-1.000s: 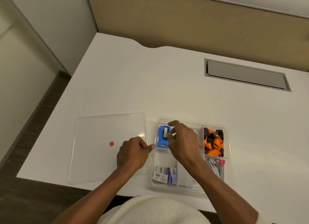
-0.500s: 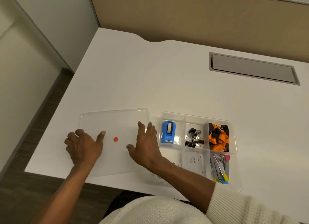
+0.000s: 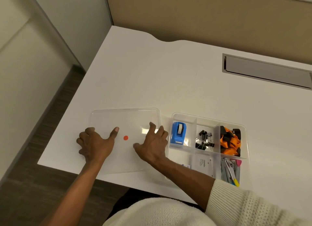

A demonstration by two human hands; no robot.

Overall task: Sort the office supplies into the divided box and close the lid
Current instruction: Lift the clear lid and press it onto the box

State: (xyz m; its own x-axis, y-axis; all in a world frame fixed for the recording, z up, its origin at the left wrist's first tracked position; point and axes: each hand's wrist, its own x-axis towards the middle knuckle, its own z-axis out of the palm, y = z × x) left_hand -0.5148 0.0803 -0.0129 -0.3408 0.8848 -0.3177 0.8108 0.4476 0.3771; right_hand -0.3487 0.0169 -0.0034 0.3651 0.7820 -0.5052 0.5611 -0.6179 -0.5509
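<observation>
A clear plastic lid (image 3: 128, 119) with a red dot (image 3: 125, 138) lies flat on the white desk, left of the clear divided box (image 3: 209, 118). My left hand (image 3: 96, 144) grips the lid's left edge, thumb on top. My right hand (image 3: 152, 146) holds its right edge, fingers spread. The box's back row holds a blue tape dispenser (image 3: 179, 133), black binder clips (image 3: 204, 139) and orange and black clips (image 3: 230, 141). Its front row holds a white packet (image 3: 203, 165) and a metal stapler with coloured bits (image 3: 230, 171).
The desk's front edge (image 3: 70, 169) runs just under the lid and box, with the floor to the left. A grey cable hatch (image 3: 268, 72) is set into the desk at the back right. A tan partition stands behind the desk.
My right hand left the tape dispenser in the box and crossed to the lid. My left hand shifted from the lid's right side to its left edge.
</observation>
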